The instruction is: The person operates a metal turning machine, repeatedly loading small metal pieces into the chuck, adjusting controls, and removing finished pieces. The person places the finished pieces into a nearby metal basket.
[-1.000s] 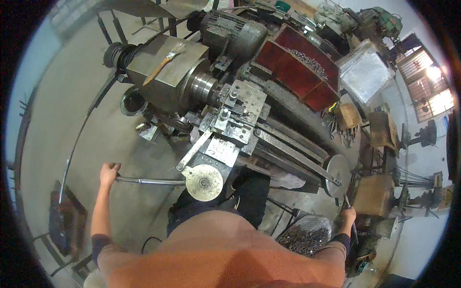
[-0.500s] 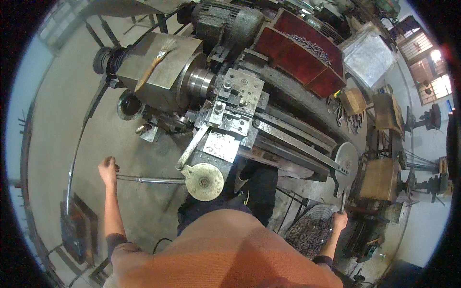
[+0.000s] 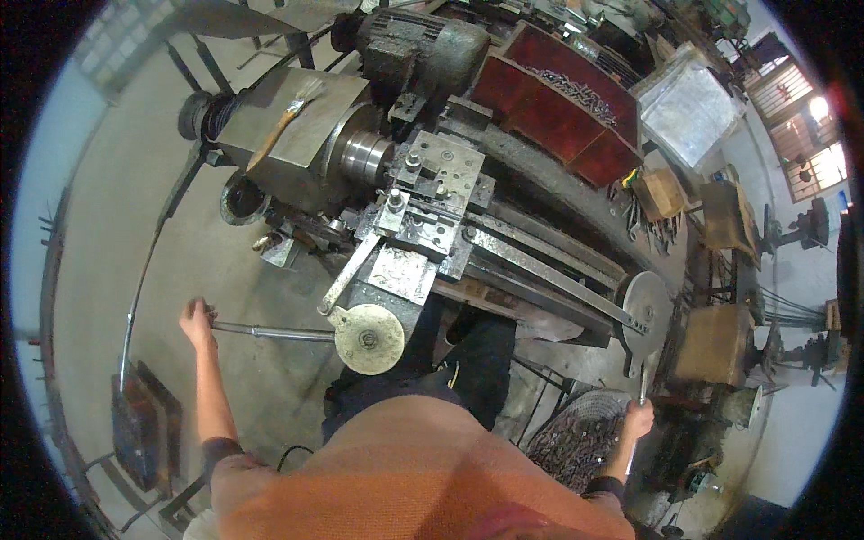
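My left hand (image 3: 197, 324) is closed around the end of a long metal lever (image 3: 279, 333). That lever runs right to a round, pale metal disc (image 3: 370, 339) in front of the lathe's tool slide (image 3: 432, 189). Far to the right, my right hand (image 3: 639, 419) grips an upright metal handle (image 3: 643, 382) below a larger grey disc (image 3: 646, 308). A flat bar (image 3: 549, 274) links this disc to the slide. A shiny round chuck (image 3: 368, 157) sits just left of the slide, nearly touching it.
A wooden-handled brush (image 3: 281, 130) lies on the headstock (image 3: 315, 99). Behind the slide stand a motor (image 3: 427, 49) and a red tray (image 3: 553, 121) with small metal parts. Wrenches (image 3: 655, 225) lie at the right. A wire basket (image 3: 576, 436) of dark pieces stands beside my right arm.
The whole view has shifted slightly, and the lathe appears a little farther left. Both hands keep their grips, with the right hand slightly lower in the picture.
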A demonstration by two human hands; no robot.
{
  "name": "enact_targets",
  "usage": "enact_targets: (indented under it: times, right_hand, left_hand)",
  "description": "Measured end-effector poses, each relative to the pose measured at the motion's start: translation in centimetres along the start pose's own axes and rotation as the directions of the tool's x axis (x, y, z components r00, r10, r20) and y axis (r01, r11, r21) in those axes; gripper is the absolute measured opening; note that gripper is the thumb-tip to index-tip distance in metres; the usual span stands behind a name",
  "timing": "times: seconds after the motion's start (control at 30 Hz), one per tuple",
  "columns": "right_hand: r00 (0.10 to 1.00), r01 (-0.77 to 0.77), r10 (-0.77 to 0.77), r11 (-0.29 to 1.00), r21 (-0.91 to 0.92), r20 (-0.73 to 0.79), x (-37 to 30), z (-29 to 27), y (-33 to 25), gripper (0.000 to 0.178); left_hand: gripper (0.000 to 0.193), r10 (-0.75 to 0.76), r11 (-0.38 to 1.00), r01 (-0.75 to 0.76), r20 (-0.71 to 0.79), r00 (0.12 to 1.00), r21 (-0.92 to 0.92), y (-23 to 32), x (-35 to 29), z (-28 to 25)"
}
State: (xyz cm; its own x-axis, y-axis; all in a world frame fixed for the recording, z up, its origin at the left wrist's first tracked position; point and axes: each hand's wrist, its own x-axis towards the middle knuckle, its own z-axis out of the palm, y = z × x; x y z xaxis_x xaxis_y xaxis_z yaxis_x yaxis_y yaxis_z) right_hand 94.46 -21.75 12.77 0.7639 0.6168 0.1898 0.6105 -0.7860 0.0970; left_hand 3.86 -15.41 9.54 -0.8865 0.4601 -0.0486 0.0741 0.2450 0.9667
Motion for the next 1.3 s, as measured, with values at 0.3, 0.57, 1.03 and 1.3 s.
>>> enact_targets:
  times: [0.3,0.57,1.03,1.3]
  right_hand:
    - [0.995,0.068,-0.063,0.995,-0.067,0.079,11.1,3.0,3.0,0.037]
    - [0.997,0.036,-0.028,0.994,-0.108,0.073,5.6,3.5,2.8,0.036]
    - [0.995,-0.056,0.058,0.998,-0.025,0.086,2.5,2.0,1.5,0.037]
    - [0.985,-0.049,0.075,0.985,-0.164,0.157,10.3,-0.5,0.1,0.030]
  left_hand:
    - [0.023,0.042,0.980,-0.044,0.010,0.999,0.192,2.5,4.5,10.1]
    - [0.019,0.196,0.950,-0.238,0.208,0.958,0.203,5.9,5.8,18.5]
    - [0.022,0.170,0.957,-0.211,0.207,0.964,0.197,3.2,9.0,18.6]
    - [0.019,0.140,0.951,-0.187,0.198,0.970,0.245,6.3,5.6,18.2]
